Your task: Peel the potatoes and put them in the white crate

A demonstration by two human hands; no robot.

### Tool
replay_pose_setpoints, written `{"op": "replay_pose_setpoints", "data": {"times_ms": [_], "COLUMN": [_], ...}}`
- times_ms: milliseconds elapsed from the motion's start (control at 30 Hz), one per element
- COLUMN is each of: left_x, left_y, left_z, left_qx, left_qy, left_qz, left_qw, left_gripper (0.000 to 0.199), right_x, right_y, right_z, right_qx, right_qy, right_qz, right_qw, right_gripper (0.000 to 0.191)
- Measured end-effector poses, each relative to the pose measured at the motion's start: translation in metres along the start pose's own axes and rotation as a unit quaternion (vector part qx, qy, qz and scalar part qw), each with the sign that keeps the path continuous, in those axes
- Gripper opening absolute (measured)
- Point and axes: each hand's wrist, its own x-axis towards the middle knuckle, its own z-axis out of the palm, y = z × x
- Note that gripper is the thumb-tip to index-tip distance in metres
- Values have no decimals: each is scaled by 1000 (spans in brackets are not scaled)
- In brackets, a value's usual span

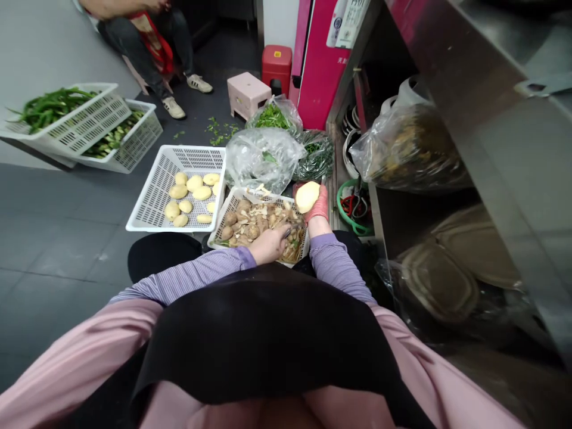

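My right hand (318, 205), in a reddish glove, holds a peeled, pale yellow potato (307, 197) above the right end of a white basket (214, 238). That basket holds brown unpeeled potatoes (229, 232) and many peelings (268, 215). Bare and low over the same basket, my left hand (269, 244) is closed round a dark, thin tool (288, 231), apparently a peeler, its far end hard to make out. Left of this basket, a larger white basket (149, 205) contains several peeled potatoes (177, 191).
Plastic bags of greens (273, 117) stand behind the baskets, near a pink stool (248, 89) and red stool (277, 62). Crates of green vegetables (96, 128) are at the left; a seated person (156, 53) is behind. Metal shelving (469, 119) and a green basket (357, 226) flank the right.
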Motion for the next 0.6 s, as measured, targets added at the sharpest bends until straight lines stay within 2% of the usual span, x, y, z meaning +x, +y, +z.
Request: {"op": "replay_pose_setpoints", "data": {"times_ms": [133, 200, 300, 333, 400, 433, 500, 600], "left_x": [31, 38, 22, 15, 9, 12, 30, 62], "left_y": [3, 7, 6, 3, -8, -13, -19, -16], "left_z": [-21, -18, 4, 9, 8, -1, -30, -75], "left_qx": [5, 8, -9, -19, -40, -48, -56, -55], "left_qy": [86, 79, 15, 11, 52, 92, 151, 150], "left_qz": [-23, -31, -19, -15, -11, -10, 2, 24], "left_qw": [996, 996, 1000, 1000, 998, 995, 987, 987], "left_gripper": [59, 60, 59, 58, 57, 56, 53, 38], "right_x": [-2, 1, 11, 13, 15, 13, 6, -10], "right_y": [7, 10, 4, 0, -9, -11, -12, -4], "right_z": [6, 5, -2, -4, -8, -8, -6, 0], "right_qx": [17, 19, 26, 31, 44, 50, 51, 23], "right_qy": [-16, 3, 49, 49, 11, -17, -72, -114], "right_qz": [-8, -26, -55, -56, -35, -13, 36, 87], "right_qw": [1000, 999, 997, 997, 998, 999, 995, 989], "right_gripper": [39, 41, 48, 50, 51, 52, 51, 51]}}
